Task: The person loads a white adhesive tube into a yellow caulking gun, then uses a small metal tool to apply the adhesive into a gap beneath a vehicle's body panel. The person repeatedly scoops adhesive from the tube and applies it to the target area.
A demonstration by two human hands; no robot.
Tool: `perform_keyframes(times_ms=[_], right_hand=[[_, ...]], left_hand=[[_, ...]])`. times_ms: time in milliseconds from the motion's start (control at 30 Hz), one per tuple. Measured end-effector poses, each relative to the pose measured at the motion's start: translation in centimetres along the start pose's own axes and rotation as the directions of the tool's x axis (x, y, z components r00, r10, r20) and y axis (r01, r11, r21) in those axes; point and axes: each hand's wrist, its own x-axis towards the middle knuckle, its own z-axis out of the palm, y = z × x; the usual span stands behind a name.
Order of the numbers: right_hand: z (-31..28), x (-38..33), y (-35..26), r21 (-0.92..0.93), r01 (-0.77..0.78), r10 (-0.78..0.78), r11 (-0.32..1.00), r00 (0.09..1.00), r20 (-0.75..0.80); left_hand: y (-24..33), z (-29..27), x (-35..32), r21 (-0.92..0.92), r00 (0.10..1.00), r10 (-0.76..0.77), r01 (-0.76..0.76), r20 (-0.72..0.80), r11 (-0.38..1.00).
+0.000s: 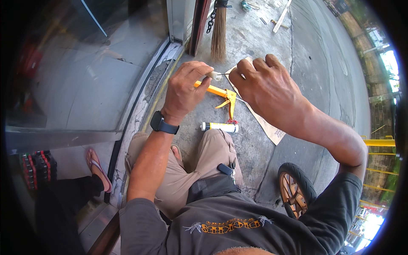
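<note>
Above the concrete ground (253, 157): both my hands raised, near each other but apart, a thin dark rod (223, 74) bridging them.
Left hand (185, 91): thumb and fingertips pinched on a small whitish piece (216, 76).
Right hand (268, 91): fingers curled tight on the rod; its far end meets the whitish piece, can't tell if inserted.
Caulking gun (230, 98): yellow, below my hands, handle and trigger visible, front end hidden by my left hand.
Cartridge (223, 127): mostly white, on its side, near the gun's handle, by my knee.
Brown sheet (267, 129): flat on the ground, partly hidden by my right hand.
Left wrist: dark watch (163, 123).
Broom (219, 36): ahead, bristles down.
Wheel (296, 191): black tyre, to my right.
</note>
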Motion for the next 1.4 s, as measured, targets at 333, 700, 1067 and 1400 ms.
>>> perform_keyframes(times_ms=[333, 700, 1067, 1400], right_hand=[[1.1, 0.4, 0.9, 0.277, 0.04, -0.037, 0.96, 0.999, -0.018], [1.5, -0.8, 0.8, 0.817, -0.242, 0.311, 0.523, 0.947, 0.082], [-0.3, -0.5, 0.5, 0.309, -0.038, 0.108, 0.95, 0.972, -0.211], [2.7, -1.9, 1.1, 0.85, -0.379, 0.354, 0.365, 0.901, 0.25]], left_hand=[[-0.5, 0.5, -0.7, -0.053, 0.995, -0.094, 0.096, 0.033, 0.994], [0.0, 0.2, -0.2, -0.058, 0.987, -0.106, 0.1, -0.122, 0.993], [-0.1, 0.2, -0.4, -0.055, 0.988, -0.091, 0.084, -0.123, 0.995], [0.2, 0.3, -0.3, -0.01, 0.99, -0.041, 0.04, -0.135, 0.999]])
